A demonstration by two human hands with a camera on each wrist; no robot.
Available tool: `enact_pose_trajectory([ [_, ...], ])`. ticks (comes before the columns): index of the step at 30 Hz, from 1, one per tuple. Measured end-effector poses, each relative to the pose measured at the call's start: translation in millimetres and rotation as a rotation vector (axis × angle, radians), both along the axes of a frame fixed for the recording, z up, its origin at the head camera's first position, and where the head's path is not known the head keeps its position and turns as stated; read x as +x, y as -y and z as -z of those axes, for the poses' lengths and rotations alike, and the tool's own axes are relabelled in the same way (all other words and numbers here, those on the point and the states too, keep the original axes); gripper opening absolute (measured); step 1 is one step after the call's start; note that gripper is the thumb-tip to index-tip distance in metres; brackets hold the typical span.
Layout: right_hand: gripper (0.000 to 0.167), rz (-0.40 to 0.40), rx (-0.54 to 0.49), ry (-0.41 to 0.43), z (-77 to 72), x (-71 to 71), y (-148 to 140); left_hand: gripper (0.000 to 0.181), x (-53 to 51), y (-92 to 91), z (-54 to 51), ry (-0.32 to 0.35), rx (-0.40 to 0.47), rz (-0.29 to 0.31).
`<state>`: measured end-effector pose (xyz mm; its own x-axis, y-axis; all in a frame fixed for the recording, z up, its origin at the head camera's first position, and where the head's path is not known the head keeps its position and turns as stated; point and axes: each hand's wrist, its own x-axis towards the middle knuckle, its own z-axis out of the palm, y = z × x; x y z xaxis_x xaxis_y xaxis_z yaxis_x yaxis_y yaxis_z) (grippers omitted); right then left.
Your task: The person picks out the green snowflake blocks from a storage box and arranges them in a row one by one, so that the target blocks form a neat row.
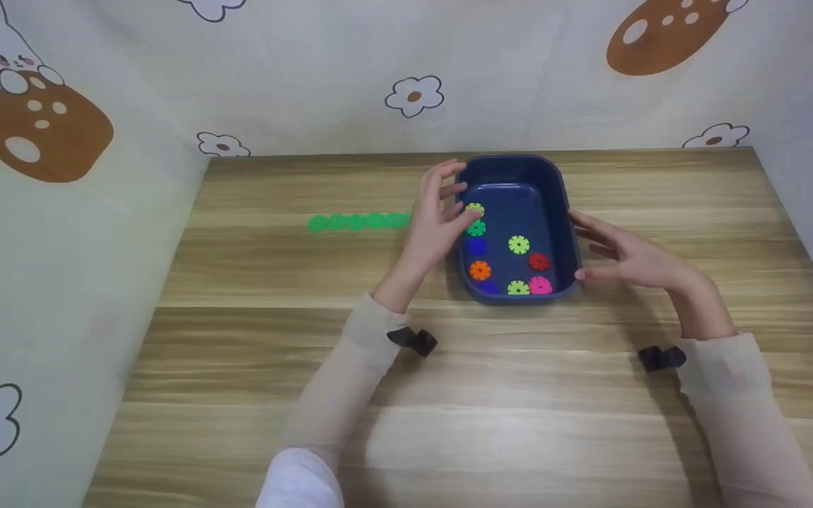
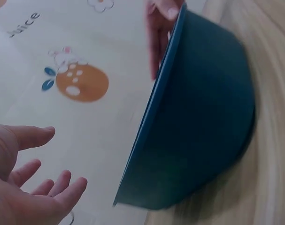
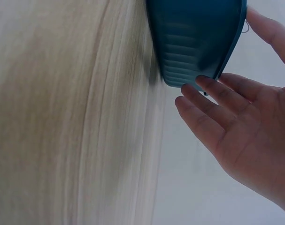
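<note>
A dark blue plastic bin (image 1: pixel 516 201) stands on the wooden table, with several colourful notched plastic discs lying in it, among them an orange one (image 1: pixel 480 270), a red one (image 1: pixel 538 262) and a pink one (image 1: pixel 540 285). Over the bin's left rim hovers my left hand (image 1: pixel 435 219), its fingers spread and holding nothing; the left wrist view shows this hand (image 2: pixel 39 183) apart from the bin's wall (image 2: pixel 203 108). At the right side, my right hand (image 1: pixel 636 257) touches the bin with extended fingertips and thumb. In the right wrist view its palm (image 3: pixel 259 126) holds nothing.
Left of the bin lies a straight row of green discs (image 1: pixel 357 222), its right end hidden behind my left hand. Pale cloth walls with flower prints (image 1: pixel 414 97) border the wooden table (image 1: pixel 505 395) at the back and sides.
</note>
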<state>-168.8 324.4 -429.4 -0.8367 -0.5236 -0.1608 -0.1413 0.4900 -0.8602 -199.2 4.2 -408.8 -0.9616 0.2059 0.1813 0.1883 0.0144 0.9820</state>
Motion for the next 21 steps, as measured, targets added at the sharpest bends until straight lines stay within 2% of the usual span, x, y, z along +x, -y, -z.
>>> enact_pose_trajectory([
  [5,0.092,0.01,0.002,0.011,0.5,0.1,-1.9,0.066,6.9,-25.6,4.9,-0.05,-0.149,0.087],
  [9,0.091,0.01,-0.003,0.012,0.6,0.5,-2.9,0.062,7.6,-41.5,9.2,-0.074,-0.277,0.127],
  [11,0.09,0.01,-0.002,0.011,0.6,0.5,-3.2,0.059,6.3,-48.2,11.4,-0.036,-0.307,0.144],
  [14,0.09,0.007,-0.004,0.007,0.1,0.7,-2.9,0.059,2.4,-56.5,15.8,0.062,-0.362,0.142],
  [17,0.091,-0.002,-0.004,0.0,-0.4,1.0,-1.7,0.06,-2.5,-62.8,21.1,0.17,-0.406,0.11],
  [21,0.091,-0.011,-0.006,-0.008,-0.5,0.9,-0.9,0.061,-7.8,-69.9,25.7,0.255,-0.451,0.06],
])
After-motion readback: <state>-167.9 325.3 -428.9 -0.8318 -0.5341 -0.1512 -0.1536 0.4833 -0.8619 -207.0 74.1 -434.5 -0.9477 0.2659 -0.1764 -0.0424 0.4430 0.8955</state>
